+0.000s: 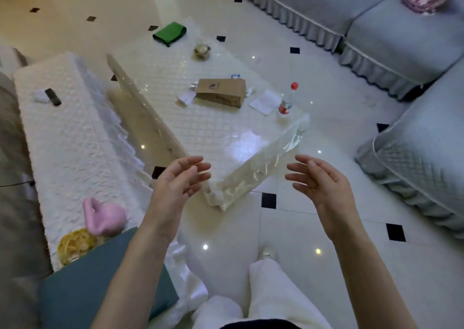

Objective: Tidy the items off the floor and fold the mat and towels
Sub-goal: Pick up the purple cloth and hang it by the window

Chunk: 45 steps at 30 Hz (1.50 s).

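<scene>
With our left hand point(175, 183) and right hand point(319, 180) open and empty, the mat point(195, 118) lay just beyond the fingertips; we judged it light, limp and slippery, best pinched at its near corners.

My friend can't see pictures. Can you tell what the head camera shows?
Two empty open hands, left and right, reach over a white coffee table. On it lie a brown paper bag, a red-capped bottle and a green cloth.
</scene>
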Motion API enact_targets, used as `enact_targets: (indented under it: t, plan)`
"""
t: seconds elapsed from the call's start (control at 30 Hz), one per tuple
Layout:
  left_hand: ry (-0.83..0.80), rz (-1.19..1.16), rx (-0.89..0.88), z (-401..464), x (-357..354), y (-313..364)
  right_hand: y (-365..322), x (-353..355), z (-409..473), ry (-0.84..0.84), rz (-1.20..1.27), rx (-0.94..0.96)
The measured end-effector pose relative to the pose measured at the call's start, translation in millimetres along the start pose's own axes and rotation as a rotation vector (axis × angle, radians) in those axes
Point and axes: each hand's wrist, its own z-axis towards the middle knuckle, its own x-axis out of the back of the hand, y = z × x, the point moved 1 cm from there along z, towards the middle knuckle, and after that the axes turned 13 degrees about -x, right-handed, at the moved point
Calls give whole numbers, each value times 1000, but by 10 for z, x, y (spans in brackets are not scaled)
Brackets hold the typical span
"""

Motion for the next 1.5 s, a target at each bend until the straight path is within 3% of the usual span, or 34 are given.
enact_targets:
  t: [0.53,1.17,1.5]
  plan:
    - [-228,-117,59,1254,-2234,21,-1097,1730,1052,178,50,62]
    - [-561,-42,78,3713,-4129,157,-2194,2337,2833,481,311,156]
    - [-564,-16,99,4812,-4925,124,-2878,2630,3882,477,374,175]
